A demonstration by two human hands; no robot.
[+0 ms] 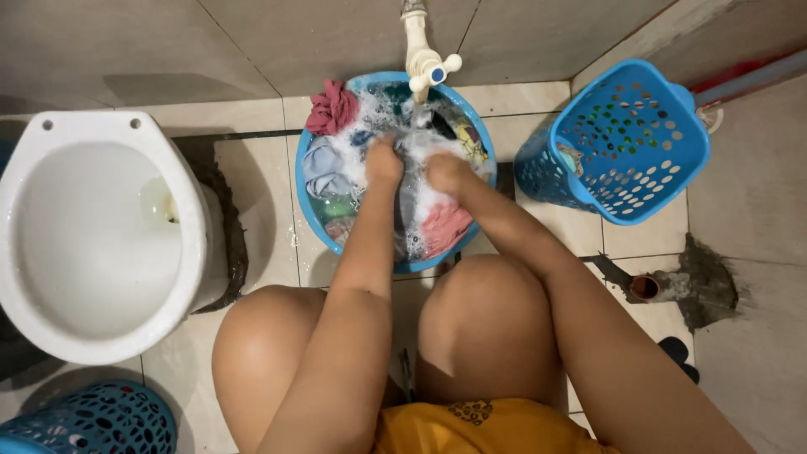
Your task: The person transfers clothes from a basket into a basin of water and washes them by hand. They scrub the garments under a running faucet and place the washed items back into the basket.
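- My left hand (pixel 384 161) and right hand (pixel 445 172) are both fisted tight on 1 pale wet garment (pixel 418 150), knuckles close together.
- That garment sits in the soapy water of the blue basin (pixel 313 220), right under the white tap (pixel 423 65).
- A red cloth (pixel 332 108) hangs over the basin's far rim.
- A blue laundry basket (pixel 626 143) stands tilted to my right; the white toilet (pixel 92 235) is at my left.

Blue wash basin (pixel 308 206) below the white tap (pixel 423 63), holding pink cloth (pixel 330 108), pale blue garment (pixel 324 168), white suds (pixel 380 109). Right of the tap, blue perforated laundry basket (pixel 626 139). Left, white toilet bowl (pixel 92 235).
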